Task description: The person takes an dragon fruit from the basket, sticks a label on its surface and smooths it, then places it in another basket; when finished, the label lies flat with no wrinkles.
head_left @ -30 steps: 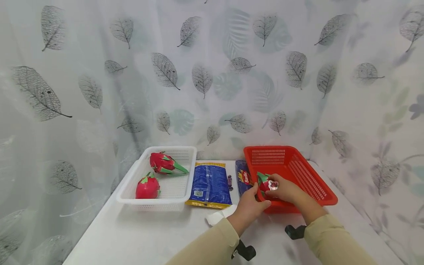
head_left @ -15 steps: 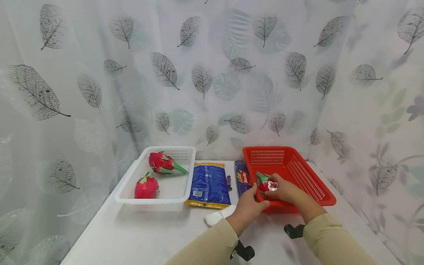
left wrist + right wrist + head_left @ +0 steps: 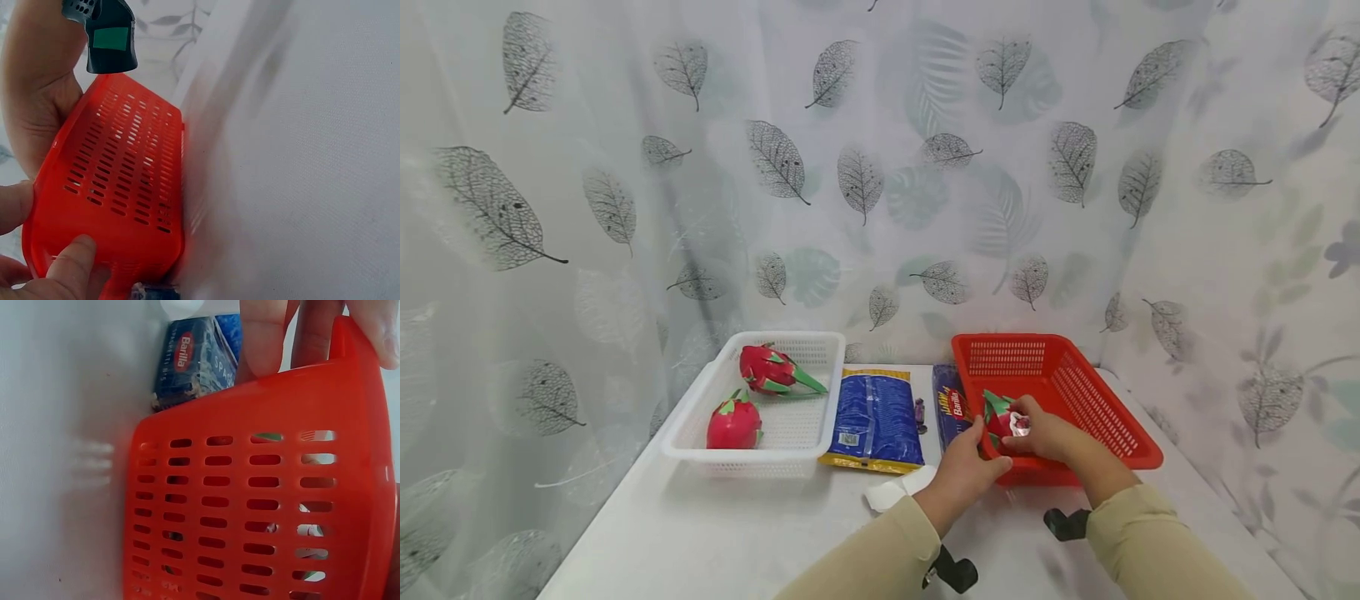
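Note:
A red perforated basket (image 3: 1108, 408) stands at the right of the table. My left hand (image 3: 958, 475) grips its near-left corner; in the left wrist view a finger lies against the basket's outer wall (image 3: 125, 169). Inside that same corner is a red dragon fruit (image 3: 997, 417) with green leaf tips, held by my right hand (image 3: 1047, 432). A shiny white patch shows on the fruit beside the fingers. In the right wrist view the basket wall (image 3: 262, 406) hides most of the fruit, and left-hand fingers (image 3: 262, 337) reach over the corner.
Two more dragon fruits (image 3: 734, 425) lie in a white basket (image 3: 741, 456) at the left. Between the baskets are a blue packet (image 3: 880, 421), a small purple item (image 3: 920, 415) and a blue Barilla spaghetti box (image 3: 951, 404). White paper (image 3: 887, 493) lies near my left wrist.
Both hands keep their places on the basket and the dragon fruit. Only a slight shift of the whole head view shows.

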`<action>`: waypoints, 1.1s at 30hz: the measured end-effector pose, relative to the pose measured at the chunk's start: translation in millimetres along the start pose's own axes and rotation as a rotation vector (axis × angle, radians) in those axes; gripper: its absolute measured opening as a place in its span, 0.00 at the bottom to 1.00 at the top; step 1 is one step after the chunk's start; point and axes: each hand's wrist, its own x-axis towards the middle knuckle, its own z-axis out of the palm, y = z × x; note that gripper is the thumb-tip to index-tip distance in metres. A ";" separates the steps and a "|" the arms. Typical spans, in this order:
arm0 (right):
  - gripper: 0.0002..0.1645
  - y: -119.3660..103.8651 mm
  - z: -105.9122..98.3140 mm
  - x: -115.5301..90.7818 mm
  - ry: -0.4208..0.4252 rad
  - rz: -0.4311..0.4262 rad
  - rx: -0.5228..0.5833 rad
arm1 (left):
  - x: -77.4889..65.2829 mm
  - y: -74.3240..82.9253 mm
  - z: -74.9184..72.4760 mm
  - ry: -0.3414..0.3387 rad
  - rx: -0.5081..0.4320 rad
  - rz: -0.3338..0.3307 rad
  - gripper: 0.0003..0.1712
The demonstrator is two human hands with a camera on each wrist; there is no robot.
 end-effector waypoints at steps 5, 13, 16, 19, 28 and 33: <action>0.55 1.1 1.6 0.4 0.010 0.006 0.032 | 1.1 -1.7 0.1 0.001 0.004 -0.006 0.50; 0.56 3.1 4.8 3.2 0.031 -0.005 0.075 | 2.1 -4.4 1.2 0.008 0.003 -0.009 0.51; 0.55 3.2 5.1 2.8 0.048 -0.006 0.108 | 2.3 -5.0 1.7 0.002 -0.012 -0.005 0.51; 0.55 2.5 4.5 2.3 0.058 -0.008 0.137 | 2.7 -5.1 0.8 -0.003 -0.047 -0.005 0.51; 0.58 0.8 3.0 4.7 0.069 -0.013 0.122 | -6.8 -2.0 -27.6 -0.039 -0.106 -0.004 0.39; 0.54 -0.7 4.0 7.3 0.094 -0.008 0.100 | -37.0 -5.7 -85.3 -0.090 -0.031 0.157 0.30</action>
